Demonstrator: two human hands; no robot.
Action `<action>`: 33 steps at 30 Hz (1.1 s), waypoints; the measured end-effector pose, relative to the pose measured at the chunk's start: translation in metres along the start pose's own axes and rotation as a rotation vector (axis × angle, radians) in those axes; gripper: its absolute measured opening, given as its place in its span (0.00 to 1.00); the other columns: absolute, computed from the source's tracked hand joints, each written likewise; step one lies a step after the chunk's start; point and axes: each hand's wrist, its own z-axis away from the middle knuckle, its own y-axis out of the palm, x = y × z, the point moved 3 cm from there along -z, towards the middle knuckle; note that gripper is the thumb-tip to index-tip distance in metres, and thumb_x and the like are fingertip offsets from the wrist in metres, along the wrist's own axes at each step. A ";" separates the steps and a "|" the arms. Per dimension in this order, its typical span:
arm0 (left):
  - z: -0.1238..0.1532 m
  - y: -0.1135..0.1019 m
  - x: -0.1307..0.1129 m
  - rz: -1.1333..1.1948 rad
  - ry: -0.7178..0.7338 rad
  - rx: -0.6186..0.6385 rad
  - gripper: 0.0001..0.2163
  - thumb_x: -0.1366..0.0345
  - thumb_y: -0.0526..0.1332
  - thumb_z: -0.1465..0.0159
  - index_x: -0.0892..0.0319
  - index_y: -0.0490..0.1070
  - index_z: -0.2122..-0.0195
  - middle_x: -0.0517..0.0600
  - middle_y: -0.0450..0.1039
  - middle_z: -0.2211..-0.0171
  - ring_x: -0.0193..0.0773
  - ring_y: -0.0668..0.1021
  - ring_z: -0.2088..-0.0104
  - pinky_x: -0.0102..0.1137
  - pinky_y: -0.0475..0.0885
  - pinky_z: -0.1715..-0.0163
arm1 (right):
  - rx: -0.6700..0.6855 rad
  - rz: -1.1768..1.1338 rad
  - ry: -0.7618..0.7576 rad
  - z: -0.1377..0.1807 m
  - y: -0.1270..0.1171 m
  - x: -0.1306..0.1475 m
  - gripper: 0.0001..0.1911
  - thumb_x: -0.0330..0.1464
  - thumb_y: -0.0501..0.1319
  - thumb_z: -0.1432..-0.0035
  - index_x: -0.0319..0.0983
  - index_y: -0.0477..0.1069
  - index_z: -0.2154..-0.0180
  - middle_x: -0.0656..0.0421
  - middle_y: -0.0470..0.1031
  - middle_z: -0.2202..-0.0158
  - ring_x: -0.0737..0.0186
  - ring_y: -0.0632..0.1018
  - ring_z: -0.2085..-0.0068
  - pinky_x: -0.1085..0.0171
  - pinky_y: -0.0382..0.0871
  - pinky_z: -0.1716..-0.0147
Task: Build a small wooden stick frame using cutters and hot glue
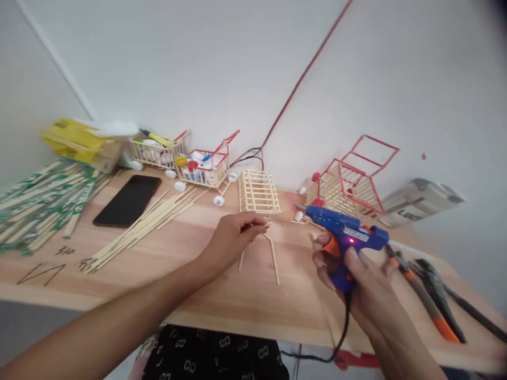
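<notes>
In my right hand (358, 269) is a blue glue gun (343, 227) with an orange trigger, its nozzle pointing left and a red light glowing on its side. My left hand (233, 237) is closed in a pinch above the table, at the top of a small frame of thin wooden sticks (274, 258). The pinching fingertips hide part of that frame, and whatever they grip is too small to make out. Just behind the left hand stands a basket of glued bamboo sticks (259, 192).
Two small stick carts (204, 171) (158, 153) with bottle caps stand behind; a red-trimmed cart (348, 184) is at right. Loose sticks (146, 221), a phone (129, 200) and wrapped chopsticks (47, 206) lie left. Pliers (423, 290) lie right. The gun's cord (344, 327) hangs over the table edge.
</notes>
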 end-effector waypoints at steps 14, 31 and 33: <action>-0.008 -0.014 0.001 -0.076 -0.001 -0.098 0.04 0.68 0.60 0.40 0.60 0.74 0.68 0.45 0.72 0.74 0.31 0.71 0.73 0.25 0.67 0.72 | 0.193 0.158 -0.179 -0.037 0.019 -0.025 0.18 0.47 0.51 0.37 0.39 0.66 0.61 0.58 0.67 0.71 0.66 0.66 0.75 0.67 0.58 0.78; -0.006 -0.013 -0.006 -0.284 0.107 -0.158 0.06 0.68 0.59 0.38 0.58 0.76 0.65 0.47 0.77 0.68 0.34 0.76 0.68 0.28 0.69 0.65 | 0.113 0.297 -0.155 -0.025 0.009 -0.023 0.22 0.50 0.51 0.38 0.38 0.68 0.66 0.59 0.67 0.76 0.66 0.66 0.77 0.66 0.57 0.78; -0.006 -0.013 -0.006 -0.289 0.114 -0.157 0.06 0.68 0.59 0.37 0.57 0.76 0.65 0.47 0.77 0.68 0.34 0.76 0.68 0.28 0.69 0.65 | 0.114 0.305 -0.167 -0.026 0.008 -0.023 0.22 0.50 0.50 0.38 0.38 0.68 0.66 0.59 0.67 0.76 0.66 0.66 0.77 0.66 0.57 0.78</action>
